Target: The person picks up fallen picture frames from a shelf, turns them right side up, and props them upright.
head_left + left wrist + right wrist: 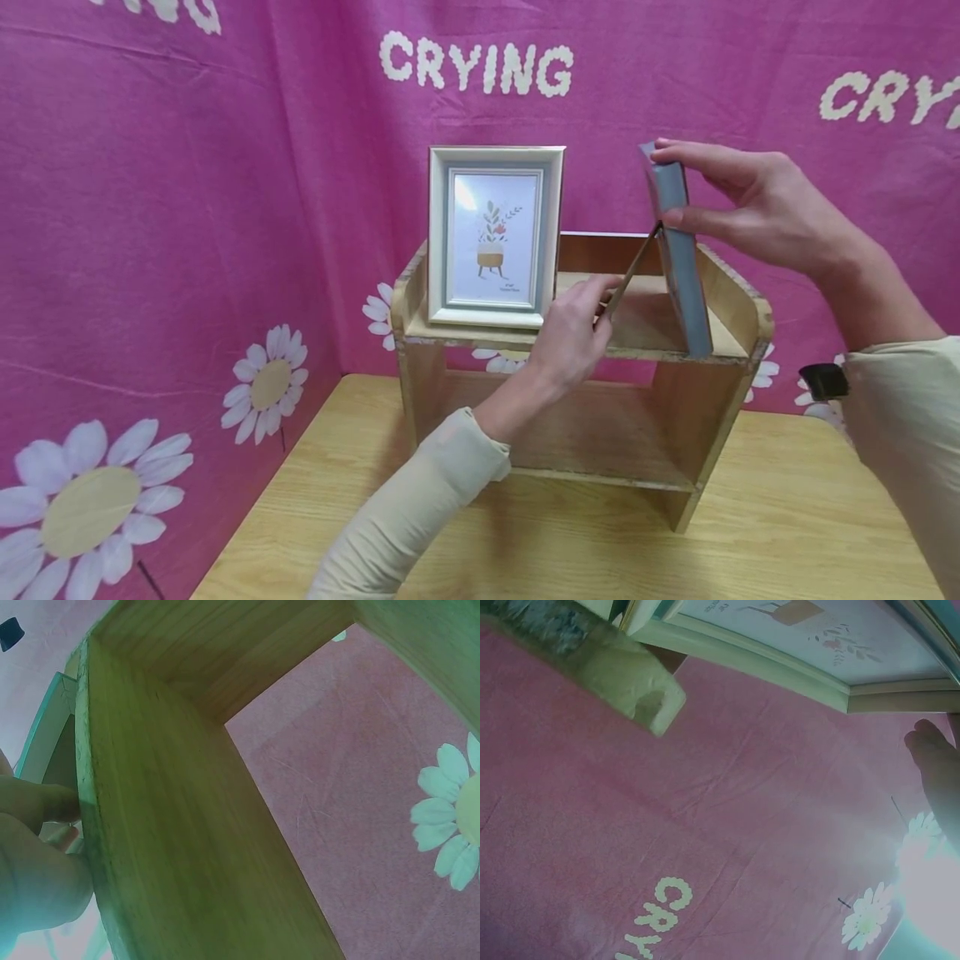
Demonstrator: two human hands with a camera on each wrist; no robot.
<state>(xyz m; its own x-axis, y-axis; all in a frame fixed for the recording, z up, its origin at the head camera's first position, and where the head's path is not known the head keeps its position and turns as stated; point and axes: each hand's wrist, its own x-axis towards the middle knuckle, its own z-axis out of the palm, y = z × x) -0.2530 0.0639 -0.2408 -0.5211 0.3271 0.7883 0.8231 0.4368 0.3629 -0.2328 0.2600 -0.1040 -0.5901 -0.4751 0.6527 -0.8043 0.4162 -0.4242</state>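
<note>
Two picture frames are on the small wooden shelf's upper board. One picture frame (495,187) faces forward, with a potted-plant print inside a pale border. The other picture frame (684,275) is turned edge-on at the right end, leaning slightly. My right hand (787,208) holds its upper edge between thumb and fingers. With thumb and fingers, my left hand (573,329) pinches the thin back stand (637,262), which sticks out leftward from that frame. In the left wrist view, the left hand (37,855) is beside the shelf's edge; its fingertips are partly hidden.
The wooden shelf (637,321) has raised sides and a lower board (592,437). It stands on a light wood table (585,550). Behind and to the left hangs a pink cloth (172,183) with white flowers and lettering.
</note>
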